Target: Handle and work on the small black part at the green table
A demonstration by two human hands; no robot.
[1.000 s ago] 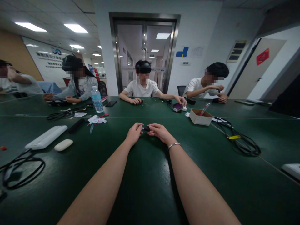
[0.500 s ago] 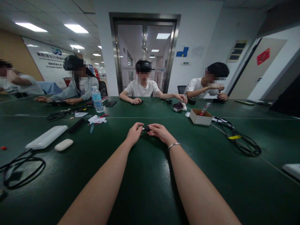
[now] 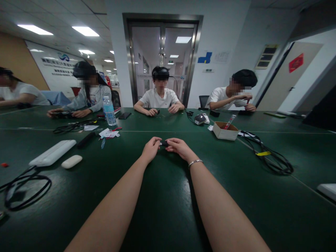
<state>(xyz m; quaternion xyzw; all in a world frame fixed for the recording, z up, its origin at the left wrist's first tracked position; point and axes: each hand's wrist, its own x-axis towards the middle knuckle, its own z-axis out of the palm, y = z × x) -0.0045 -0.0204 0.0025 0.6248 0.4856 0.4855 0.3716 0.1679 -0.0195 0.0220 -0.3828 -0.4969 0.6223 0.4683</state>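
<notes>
A small black piece with a silver end spans the gap between my two hands, just above the green table. Its exact kind is too small to make out. The fingertips of my left hand pinch the silver end. My right hand has its thumb and fingers closed around the black part, which they partly cover. A silver bracelet circles my right wrist.
To the left lie a white power bank, a white oval case and coiled black cable. A water bottle stands farther back. On the right are a cardboard box and more cable. Several people sit opposite.
My hands and the black piece stay almost still. The person opposite has drawn an outstretched arm back from the objects near the box. At far left, another person has lowered a raised hand.
</notes>
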